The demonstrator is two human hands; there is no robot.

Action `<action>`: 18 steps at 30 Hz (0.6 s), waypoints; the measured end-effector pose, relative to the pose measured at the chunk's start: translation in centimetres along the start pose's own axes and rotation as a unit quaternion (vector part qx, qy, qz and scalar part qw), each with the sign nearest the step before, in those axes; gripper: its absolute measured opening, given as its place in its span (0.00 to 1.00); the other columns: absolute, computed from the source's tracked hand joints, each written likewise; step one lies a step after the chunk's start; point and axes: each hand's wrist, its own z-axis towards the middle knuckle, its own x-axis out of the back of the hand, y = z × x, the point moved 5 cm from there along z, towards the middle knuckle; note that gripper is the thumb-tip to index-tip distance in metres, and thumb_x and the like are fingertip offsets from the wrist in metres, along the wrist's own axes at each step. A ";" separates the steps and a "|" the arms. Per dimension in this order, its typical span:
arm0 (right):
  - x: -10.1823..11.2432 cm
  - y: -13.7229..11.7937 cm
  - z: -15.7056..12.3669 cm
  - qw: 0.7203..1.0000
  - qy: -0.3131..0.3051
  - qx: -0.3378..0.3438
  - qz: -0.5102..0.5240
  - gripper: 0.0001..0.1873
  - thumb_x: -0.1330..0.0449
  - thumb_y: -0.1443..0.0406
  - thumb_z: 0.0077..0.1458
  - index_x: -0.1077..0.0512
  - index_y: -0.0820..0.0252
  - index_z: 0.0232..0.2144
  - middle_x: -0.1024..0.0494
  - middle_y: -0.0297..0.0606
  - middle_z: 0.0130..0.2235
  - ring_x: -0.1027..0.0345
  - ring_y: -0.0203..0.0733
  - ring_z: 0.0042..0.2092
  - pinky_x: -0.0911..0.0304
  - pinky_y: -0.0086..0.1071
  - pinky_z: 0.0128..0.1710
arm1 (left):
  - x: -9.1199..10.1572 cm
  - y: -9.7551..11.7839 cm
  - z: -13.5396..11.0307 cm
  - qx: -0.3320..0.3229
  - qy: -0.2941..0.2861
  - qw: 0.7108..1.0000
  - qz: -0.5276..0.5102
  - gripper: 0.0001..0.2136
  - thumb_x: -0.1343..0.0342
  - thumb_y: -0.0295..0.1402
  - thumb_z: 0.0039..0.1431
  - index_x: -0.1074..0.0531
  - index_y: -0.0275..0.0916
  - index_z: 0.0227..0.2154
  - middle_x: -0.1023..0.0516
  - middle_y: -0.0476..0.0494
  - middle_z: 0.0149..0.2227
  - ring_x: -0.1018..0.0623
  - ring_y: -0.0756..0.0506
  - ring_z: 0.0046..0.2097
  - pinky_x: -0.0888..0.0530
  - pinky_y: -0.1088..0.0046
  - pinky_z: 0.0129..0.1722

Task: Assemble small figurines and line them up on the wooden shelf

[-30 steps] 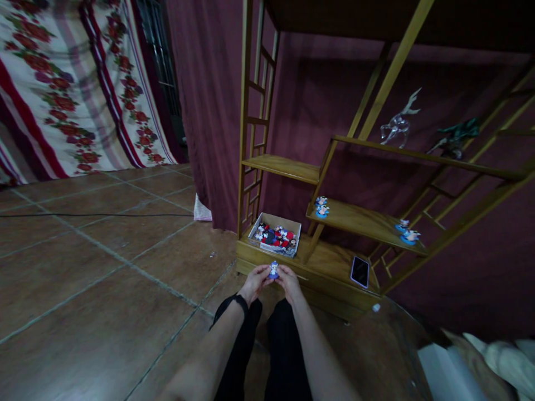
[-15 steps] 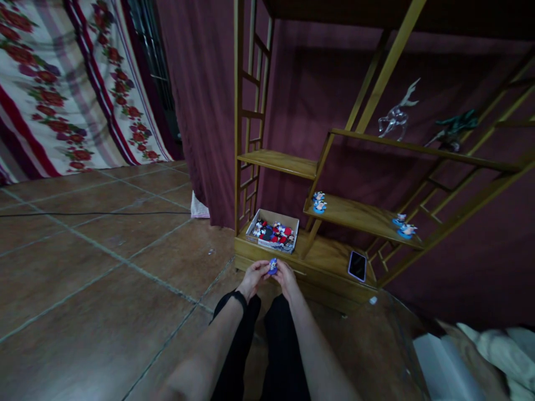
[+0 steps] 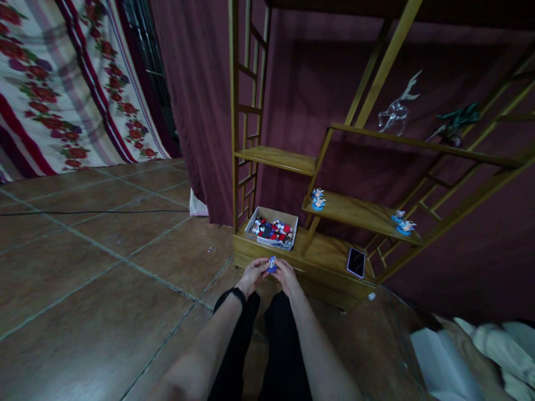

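Between my fingertips, in front of the cabinet's base, is a small purple-blue figurine (image 3: 272,264). My left hand (image 3: 253,275) pinches it from the left, and my right hand (image 3: 287,275) grips its right side. Just beyond my hands, an open box (image 3: 295,229) of red, white and dark figurines sits on the cabinet's lower board. Two blue-based figurines (image 3: 318,203) stand at the left end of the middle shelf (image 3: 359,216). Two similar figurines (image 3: 405,226) are at its right end.
A tablet or phone (image 3: 356,263) lies on the lower board at right. Higher up stand a clear deer ornament (image 3: 395,114) and a dark green ornament (image 3: 455,122). A black cable (image 3: 92,212) crosses the tiled floor. At lower right are a white box (image 3: 443,362) and pale cloth (image 3: 497,345).
My hands keep hold of the figurine in front of the cabinet, and its pose differs at most slightly. The whole view has shifted a little.
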 end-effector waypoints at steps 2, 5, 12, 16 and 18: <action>0.1 0.1 0.0 1.000 0.004 0.000 -0.004 0.18 0.34 0.56 0.35 0.29 0.59 0.28 0.23 0.36 0.32 0.29 0.40 0.36 0.35 0.33 0.36 | 0.0 0.0 0.0 0.002 -0.003 1.000 0.002 0.14 0.33 0.29 0.38 0.25 0.34 0.32 0.22 0.42 0.29 0.24 0.50 0.30 0.30 0.78 0.31; 0.1 0.1 0.1 1.000 0.006 0.008 -0.013 0.18 0.34 0.56 0.35 0.29 0.59 0.28 0.23 0.37 0.32 0.29 0.41 0.36 0.35 0.33 0.35 | -0.2 0.1 -0.2 0.004 -0.010 1.000 -0.002 0.13 0.34 0.28 0.39 0.25 0.34 0.32 0.22 0.42 0.29 0.24 0.50 0.30 0.30 0.77 0.32; -0.1 0.1 -0.1 0.999 -0.008 0.019 -0.040 0.18 0.34 0.55 0.35 0.29 0.58 0.29 0.23 0.36 0.33 0.30 0.40 0.36 0.36 0.32 0.35 | -0.5 0.8 -1.0 0.009 -0.002 1.000 0.000 0.10 0.35 0.30 0.42 0.24 0.34 0.31 0.22 0.43 0.29 0.25 0.51 0.29 0.31 0.79 0.29; -0.2 -0.1 -0.5 0.998 -0.013 0.030 -0.048 0.19 0.34 0.55 0.35 0.29 0.58 0.29 0.24 0.35 0.32 0.30 0.39 0.36 0.36 0.31 0.35 | -0.8 1.0 -1.3 0.018 -0.018 1.000 0.017 0.12 0.34 0.32 0.41 0.24 0.35 0.31 0.22 0.43 0.29 0.25 0.51 0.29 0.31 0.79 0.27; -0.3 -0.1 -0.6 0.998 -0.013 0.030 -0.052 0.19 0.34 0.55 0.35 0.29 0.58 0.29 0.24 0.35 0.32 0.30 0.39 0.35 0.36 0.31 0.34 | -0.7 1.0 -1.3 0.021 -0.017 0.999 0.025 0.13 0.34 0.33 0.40 0.25 0.35 0.31 0.22 0.43 0.30 0.25 0.51 0.29 0.31 0.79 0.27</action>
